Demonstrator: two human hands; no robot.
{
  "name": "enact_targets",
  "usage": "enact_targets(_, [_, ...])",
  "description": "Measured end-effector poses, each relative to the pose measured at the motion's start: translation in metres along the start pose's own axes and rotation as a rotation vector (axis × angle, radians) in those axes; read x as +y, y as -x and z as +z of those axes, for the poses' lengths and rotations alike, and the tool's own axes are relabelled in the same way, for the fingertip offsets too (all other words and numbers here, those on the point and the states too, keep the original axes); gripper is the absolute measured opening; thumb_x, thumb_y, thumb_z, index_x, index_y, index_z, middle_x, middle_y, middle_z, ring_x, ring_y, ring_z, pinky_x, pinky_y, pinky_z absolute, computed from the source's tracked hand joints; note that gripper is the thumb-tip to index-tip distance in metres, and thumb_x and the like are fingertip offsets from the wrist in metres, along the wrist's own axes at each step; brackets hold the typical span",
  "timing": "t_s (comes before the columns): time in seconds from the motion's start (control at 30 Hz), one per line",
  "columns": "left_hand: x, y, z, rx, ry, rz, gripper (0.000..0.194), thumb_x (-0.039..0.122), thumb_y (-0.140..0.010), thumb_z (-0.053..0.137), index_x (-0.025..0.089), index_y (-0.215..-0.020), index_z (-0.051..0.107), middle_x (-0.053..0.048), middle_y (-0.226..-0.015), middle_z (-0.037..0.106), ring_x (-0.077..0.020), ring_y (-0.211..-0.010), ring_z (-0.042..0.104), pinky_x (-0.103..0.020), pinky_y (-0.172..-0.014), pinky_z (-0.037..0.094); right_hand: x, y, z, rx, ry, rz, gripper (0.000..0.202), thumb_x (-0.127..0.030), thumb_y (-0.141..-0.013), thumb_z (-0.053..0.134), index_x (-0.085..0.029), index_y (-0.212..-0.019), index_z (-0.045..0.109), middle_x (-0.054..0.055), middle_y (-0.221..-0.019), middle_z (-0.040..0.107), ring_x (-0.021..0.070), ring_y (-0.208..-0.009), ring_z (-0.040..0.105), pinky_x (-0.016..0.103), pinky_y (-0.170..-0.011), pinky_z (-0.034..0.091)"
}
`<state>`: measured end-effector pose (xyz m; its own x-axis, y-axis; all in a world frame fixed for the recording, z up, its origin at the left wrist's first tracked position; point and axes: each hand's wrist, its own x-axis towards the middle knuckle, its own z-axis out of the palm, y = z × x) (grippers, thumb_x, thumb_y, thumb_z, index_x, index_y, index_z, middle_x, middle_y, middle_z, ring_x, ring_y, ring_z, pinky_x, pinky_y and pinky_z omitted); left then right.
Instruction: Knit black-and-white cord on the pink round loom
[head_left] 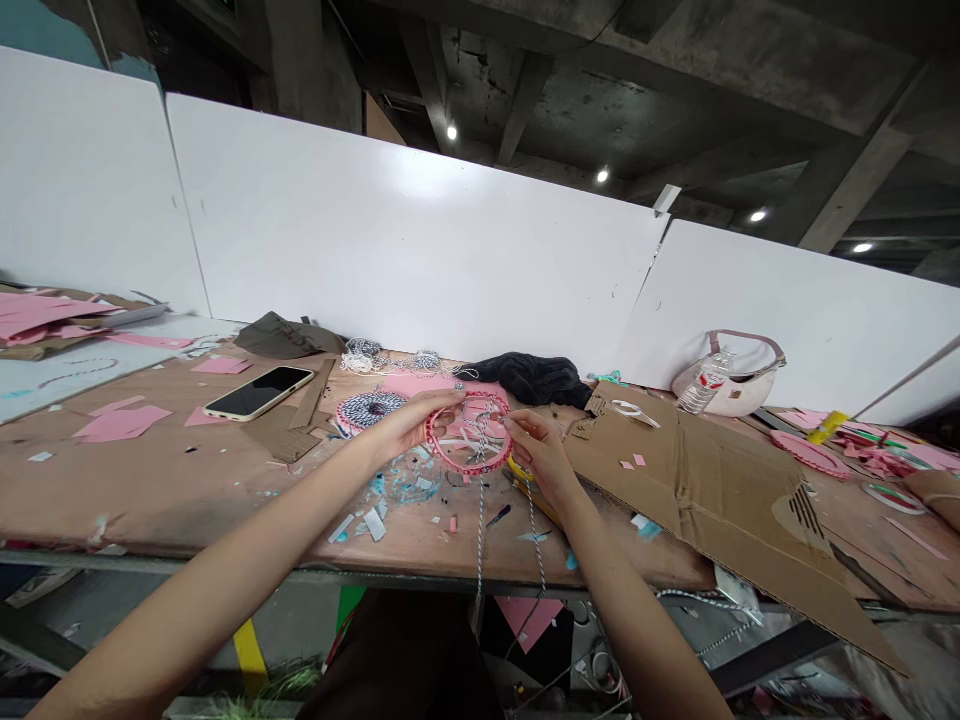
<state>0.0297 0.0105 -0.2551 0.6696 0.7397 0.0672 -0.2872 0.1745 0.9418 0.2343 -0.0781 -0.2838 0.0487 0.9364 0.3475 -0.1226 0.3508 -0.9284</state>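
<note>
A pink and red wrapped ring [466, 468] is held up above the table, with black-and-white cord [481, 540] hanging from it past the table's front edge. My left hand [427, 415] pinches the ring's upper left rim. On the right side, my right hand [537, 447] has its fingers closed at the rim, by a strand of the cord; whether they grip rim, cord or both I cannot tell. More strands cross the ring's opening. Behind my left hand lies a round coil of black-and-white cord [367, 410].
A phone [259, 392] and pink paper scraps [124, 422] lie left. Black cloth [532, 378] and cord bundles [364, 352] sit along the white partition [405, 230]. Right are a large cardboard sheet [720, 480], a plastic bottle [705, 383] and a handbag [750, 390].
</note>
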Motion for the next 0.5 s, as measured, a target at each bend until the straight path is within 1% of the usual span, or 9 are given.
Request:
enact_targets(0.13, [0.0,0.001,0.001,-0.002,-0.03,0.016,0.026,0.028,-0.075,0.076,0.015,-0.064,0.056,0.005,-0.054,0.045,-0.0042,-0.045,0.036,-0.018,-0.04,0.029,-0.001,0.0,0.0,-0.003,-0.008,-0.003,0.032,-0.046,-0.073,0.082,-0.019,-0.083,0.068,-0.007,-0.055,0.039,0.0045,-0.042,0.023,0.021,-0.039,0.018])
enact_targets(0.2, [-0.002,0.001,0.003,0.01,-0.061,0.032,0.025,0.029,-0.075,0.076,0.015,-0.065,0.058,0.004,-0.055,0.049,-0.005,-0.046,0.039,-0.018,-0.042,0.032,-0.001,0.0,0.0,0.002,-0.011,-0.005,0.032,-0.046,-0.073,0.082,-0.019,-0.083,0.068,-0.007,-0.056,0.041,0.0041,-0.042,0.023,0.021,-0.039,0.018])
enact_targets(0.27, [-0.001,0.001,0.004,0.032,-0.104,0.053,0.021,0.032,-0.077,0.075,0.015,-0.072,0.063,0.0,-0.062,0.058,-0.0073,-0.051,0.048,-0.019,-0.047,0.04,0.0,0.0,0.0,0.013,-0.015,-0.009,0.032,-0.046,-0.072,0.083,-0.019,-0.082,0.069,-0.006,-0.057,0.044,0.0037,-0.042,0.023,0.021,-0.039,0.017])
enact_targets(0.33, [0.004,0.0,0.001,0.057,-0.157,0.079,0.026,0.041,-0.08,0.071,0.015,-0.084,0.069,-0.006,-0.078,0.068,-0.0128,-0.064,0.06,-0.024,-0.06,0.05,0.0,-0.001,0.0,0.034,-0.024,-0.019,0.033,-0.046,-0.071,0.083,-0.019,-0.082,0.069,-0.006,-0.059,0.047,0.0032,-0.041,0.023,0.021,-0.039,0.017])
enact_targets(0.4, [0.014,0.001,-0.009,0.128,-0.254,0.127,0.042,0.055,-0.085,0.061,0.015,-0.097,0.07,-0.012,-0.096,0.072,-0.0202,-0.082,0.067,-0.031,-0.074,0.054,0.002,-0.002,-0.002,0.063,-0.037,-0.032,0.034,-0.047,-0.07,0.084,-0.02,-0.083,0.069,-0.005,-0.062,0.05,0.0028,-0.041,0.023,0.021,-0.038,0.016])
enact_targets(0.43, [0.021,0.002,-0.017,0.194,-0.326,0.163,0.05,0.06,-0.086,0.055,0.015,-0.101,0.07,-0.014,-0.102,0.072,-0.0233,-0.091,0.067,-0.034,-0.079,0.054,0.002,-0.002,-0.002,0.077,-0.045,-0.038,0.035,-0.047,-0.069,0.084,-0.02,-0.084,0.069,-0.005,-0.063,0.051,0.0026,-0.041,0.023,0.021,-0.038,0.016])
enact_targets(0.5, [0.033,0.006,-0.039,0.387,-0.481,0.237,0.058,0.065,-0.086,0.049,0.015,-0.11,0.067,-0.015,-0.113,0.07,-0.0269,-0.105,0.065,-0.036,-0.086,0.052,0.003,-0.003,-0.004,0.096,-0.057,-0.043,0.036,-0.048,-0.069,0.084,-0.02,-0.086,0.068,-0.005,-0.064,0.053,0.0027,-0.041,0.022,0.021,-0.038,0.016])
